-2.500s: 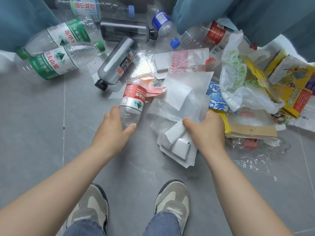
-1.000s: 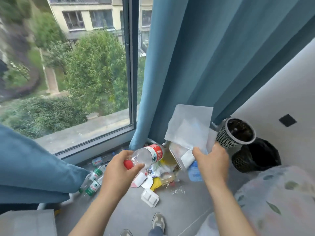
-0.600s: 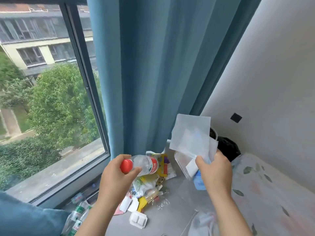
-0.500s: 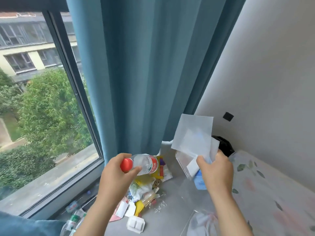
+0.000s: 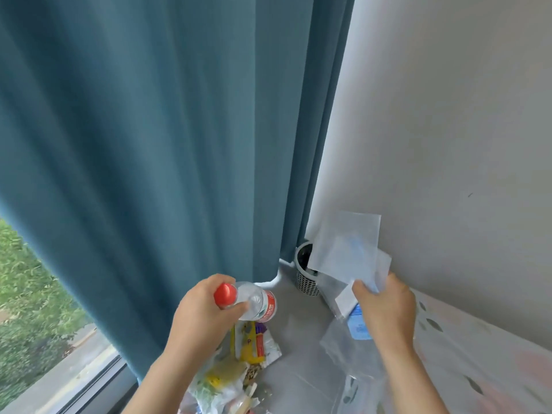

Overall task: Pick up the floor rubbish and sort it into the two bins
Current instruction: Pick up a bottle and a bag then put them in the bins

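plastic bottle point(image 5: 257, 301) and wrappers point(image 5: 348, 252) gripped in raised hands.

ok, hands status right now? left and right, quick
Left hand: closed around a plastic bottle, near its red cap.
Right hand: closed on a bunch of plastic wrappers.

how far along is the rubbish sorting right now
Nothing visibly binned: the white mesh bin looks too dark inside to tell. In hand: the left hand grips a red-capped bottle, the right hand pinches plastic sheets. Left: both loads to drop, plus wrappers on the floor.
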Demonstrator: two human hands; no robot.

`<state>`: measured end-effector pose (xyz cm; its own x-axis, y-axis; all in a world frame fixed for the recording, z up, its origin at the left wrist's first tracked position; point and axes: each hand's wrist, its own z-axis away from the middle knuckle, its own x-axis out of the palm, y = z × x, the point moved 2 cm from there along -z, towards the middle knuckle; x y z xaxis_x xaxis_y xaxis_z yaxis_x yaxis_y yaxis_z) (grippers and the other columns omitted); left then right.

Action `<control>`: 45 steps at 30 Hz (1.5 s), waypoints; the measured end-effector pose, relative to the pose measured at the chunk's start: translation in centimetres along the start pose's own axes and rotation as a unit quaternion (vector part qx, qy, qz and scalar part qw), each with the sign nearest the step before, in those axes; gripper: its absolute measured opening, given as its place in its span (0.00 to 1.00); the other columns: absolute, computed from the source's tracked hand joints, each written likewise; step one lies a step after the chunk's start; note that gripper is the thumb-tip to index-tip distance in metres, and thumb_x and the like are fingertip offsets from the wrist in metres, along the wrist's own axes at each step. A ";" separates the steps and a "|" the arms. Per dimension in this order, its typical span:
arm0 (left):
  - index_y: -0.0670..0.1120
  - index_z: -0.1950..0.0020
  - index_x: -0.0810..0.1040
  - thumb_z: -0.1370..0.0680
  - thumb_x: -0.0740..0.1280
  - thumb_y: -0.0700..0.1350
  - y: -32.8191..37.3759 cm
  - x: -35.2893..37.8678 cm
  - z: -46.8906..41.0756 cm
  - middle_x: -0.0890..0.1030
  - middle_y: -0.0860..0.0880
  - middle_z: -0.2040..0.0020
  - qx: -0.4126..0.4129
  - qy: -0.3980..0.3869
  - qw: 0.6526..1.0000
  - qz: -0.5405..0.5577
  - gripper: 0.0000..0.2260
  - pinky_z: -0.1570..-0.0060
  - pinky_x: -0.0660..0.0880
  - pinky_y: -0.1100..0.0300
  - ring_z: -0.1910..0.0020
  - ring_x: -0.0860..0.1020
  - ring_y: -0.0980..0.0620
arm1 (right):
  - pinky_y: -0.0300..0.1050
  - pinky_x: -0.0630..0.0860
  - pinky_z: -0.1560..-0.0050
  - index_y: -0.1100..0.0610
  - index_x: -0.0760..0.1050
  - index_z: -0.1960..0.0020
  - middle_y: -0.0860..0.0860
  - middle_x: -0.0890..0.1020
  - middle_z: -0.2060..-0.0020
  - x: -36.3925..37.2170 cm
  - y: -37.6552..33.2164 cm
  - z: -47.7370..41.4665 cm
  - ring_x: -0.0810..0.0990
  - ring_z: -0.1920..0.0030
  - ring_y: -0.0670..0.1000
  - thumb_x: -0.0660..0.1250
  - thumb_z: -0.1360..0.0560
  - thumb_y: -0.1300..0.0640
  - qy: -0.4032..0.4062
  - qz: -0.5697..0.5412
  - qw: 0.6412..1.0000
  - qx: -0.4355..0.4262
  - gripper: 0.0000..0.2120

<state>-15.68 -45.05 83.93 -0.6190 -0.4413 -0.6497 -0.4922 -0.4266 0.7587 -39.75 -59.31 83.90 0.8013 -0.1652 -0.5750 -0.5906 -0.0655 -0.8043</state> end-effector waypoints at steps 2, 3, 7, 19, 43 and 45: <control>0.61 0.53 0.74 0.34 0.76 0.53 2.0 1.6 -1.8 0.79 0.62 0.57 0.010 -0.007 1.000 0.001 0.15 0.62 0.69 0.68 0.58 0.76 0.62 | 0.45 0.70 0.66 0.59 0.72 0.62 0.51 0.78 0.67 -0.4 0.8 -2.7 0.77 0.64 0.57 0.70 0.29 0.58 0.006 0.002 1.000 0.015 0.08; 0.60 0.52 0.74 0.34 0.76 0.53 2.8 2.5 -2.6 0.79 0.61 0.56 0.012 -0.009 1.000 0.002 0.15 0.63 0.69 0.68 0.58 0.76 0.61 | 0.47 0.73 0.64 0.60 0.73 0.61 0.52 0.79 0.66 -0.6 1.3 -3.9 0.77 0.63 0.58 0.70 0.29 0.58 0.010 0.004 1.000 0.022 0.08; 0.57 0.47 0.77 0.33 0.76 0.51 5.5 5.8 -5.5 0.80 0.59 0.53 0.018 -0.024 1.000 0.001 0.17 0.62 0.69 0.66 0.56 0.77 0.57 | 0.48 0.72 0.64 0.62 0.73 0.62 0.54 0.79 0.68 -1.7 2.6 -7.7 0.76 0.65 0.58 0.70 0.30 0.58 0.018 0.005 1.000 0.020 0.09; 0.59 0.52 0.74 0.31 0.75 0.49 11.2 13.5 -14.9 0.78 0.60 0.56 0.065 -0.116 0.991 0.011 0.13 0.63 0.70 0.65 0.57 0.76 0.57 | 0.46 0.73 0.65 0.61 0.74 0.61 0.53 0.79 0.68 -2.3 4.9 -16.3 0.78 0.65 0.55 0.69 0.30 0.60 0.065 0.005 0.997 0.047 0.06; 0.56 0.50 0.76 0.33 0.77 0.51 16.9 24.3 -36.7 0.79 0.54 0.52 0.091 -0.177 0.979 -0.052 0.15 0.57 0.73 0.59 0.54 0.77 0.51 | 0.48 0.73 0.68 0.62 0.73 0.59 0.55 0.78 0.69 4.9 7.1 -35.0 0.77 0.67 0.56 0.68 0.30 0.60 0.061 0.095 0.987 0.111 0.06; 0.56 0.49 0.75 0.32 0.77 0.51 17.7 25.5 -38.0 0.79 0.54 0.51 0.088 -0.175 0.979 -0.061 0.15 0.59 0.71 0.60 0.54 0.77 0.51 | 0.51 0.75 0.67 0.62 0.74 0.59 0.56 0.79 0.68 5.4 7.9 -37.2 0.79 0.66 0.58 0.68 0.30 0.60 0.055 0.089 0.988 0.113 0.06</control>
<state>-16.90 -93.84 78.97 -0.7062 -0.0851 -0.7029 -0.6536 -0.3033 0.6934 -43.64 -97.28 80.03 0.6638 -0.2615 -0.7007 -0.6750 0.1941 -0.7118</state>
